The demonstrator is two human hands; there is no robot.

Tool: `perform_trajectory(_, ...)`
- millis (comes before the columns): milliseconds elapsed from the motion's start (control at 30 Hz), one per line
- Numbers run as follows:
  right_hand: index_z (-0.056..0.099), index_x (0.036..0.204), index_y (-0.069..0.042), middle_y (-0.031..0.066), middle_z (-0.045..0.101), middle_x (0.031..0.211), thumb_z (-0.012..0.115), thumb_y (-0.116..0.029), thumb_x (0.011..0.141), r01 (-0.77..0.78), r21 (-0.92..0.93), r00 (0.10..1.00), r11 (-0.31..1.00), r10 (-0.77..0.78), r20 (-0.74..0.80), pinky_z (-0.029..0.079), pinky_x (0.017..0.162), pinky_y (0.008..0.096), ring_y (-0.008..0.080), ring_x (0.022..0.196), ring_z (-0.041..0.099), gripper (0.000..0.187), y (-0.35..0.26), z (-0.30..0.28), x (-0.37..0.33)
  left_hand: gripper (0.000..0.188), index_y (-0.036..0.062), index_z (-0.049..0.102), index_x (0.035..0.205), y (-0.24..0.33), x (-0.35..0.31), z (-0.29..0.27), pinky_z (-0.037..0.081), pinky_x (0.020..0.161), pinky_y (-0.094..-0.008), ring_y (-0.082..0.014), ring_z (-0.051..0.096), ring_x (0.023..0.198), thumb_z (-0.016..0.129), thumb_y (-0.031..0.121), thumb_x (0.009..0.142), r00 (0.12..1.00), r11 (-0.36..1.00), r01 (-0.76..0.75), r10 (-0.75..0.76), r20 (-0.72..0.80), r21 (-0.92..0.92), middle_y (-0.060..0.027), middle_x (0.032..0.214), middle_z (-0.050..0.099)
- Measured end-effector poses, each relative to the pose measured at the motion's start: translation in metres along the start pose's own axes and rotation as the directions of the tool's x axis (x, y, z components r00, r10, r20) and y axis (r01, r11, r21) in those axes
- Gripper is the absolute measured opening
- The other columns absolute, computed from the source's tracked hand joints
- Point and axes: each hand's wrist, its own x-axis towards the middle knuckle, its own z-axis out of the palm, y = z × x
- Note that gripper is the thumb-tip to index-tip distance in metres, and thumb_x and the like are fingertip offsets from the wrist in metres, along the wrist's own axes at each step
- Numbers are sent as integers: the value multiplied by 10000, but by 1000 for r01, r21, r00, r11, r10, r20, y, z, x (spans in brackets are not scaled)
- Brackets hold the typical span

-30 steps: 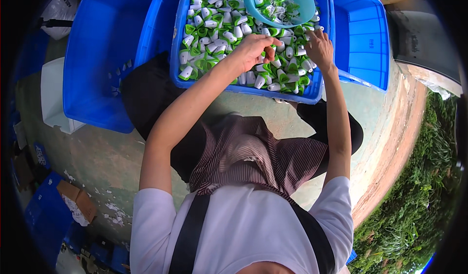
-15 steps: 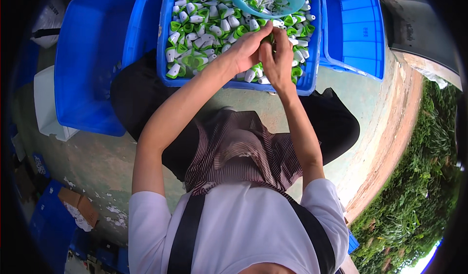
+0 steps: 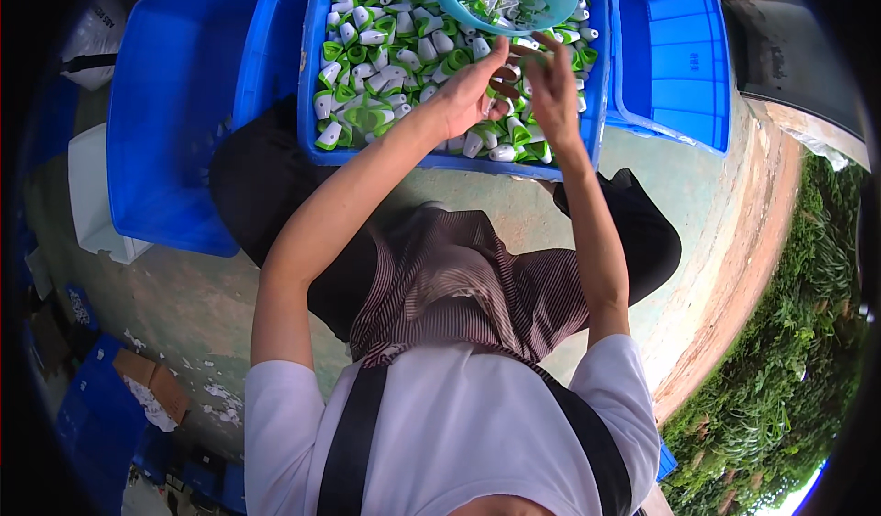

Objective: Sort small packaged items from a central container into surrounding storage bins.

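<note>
The left hand is loosely curled above white-and-green plastic pieces; the right hand, motion-blurred, is just beside it, and I cannot tell whether either holds one. The pieces fill a blue tub, set close, probably for easy reach. A turquoise bowl of clear bits rests on the pile, propped near both hands.

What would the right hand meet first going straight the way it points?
The right hand would probably meet the near rim of the teal bowl; depth is unclear, so it might pass over.
</note>
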Motion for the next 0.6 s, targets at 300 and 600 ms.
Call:
perform_trajectory(300,485,1130,9,174,626,1127,447,44,911,-158,556,949,816,282,-143,534,685,300,224,893,647,225,-13,23,6,353,32,596,1012,-7,6,-9,510,631,-274,-122,598,755,452,354,987,986,967,-95,124,-112,236,-43,934,617)
perform_trajectory(600,688,1026,-86,108,632,909,641,-40,775,157,-790,976,593,-215,33,491,720,356,257,819,619,260,49,-54,34,401,55,618,782,13,-2,-12,459,537,-244,-141,562,585,534,412,942,993,987,-42,58,-105,156,-77,750,632)
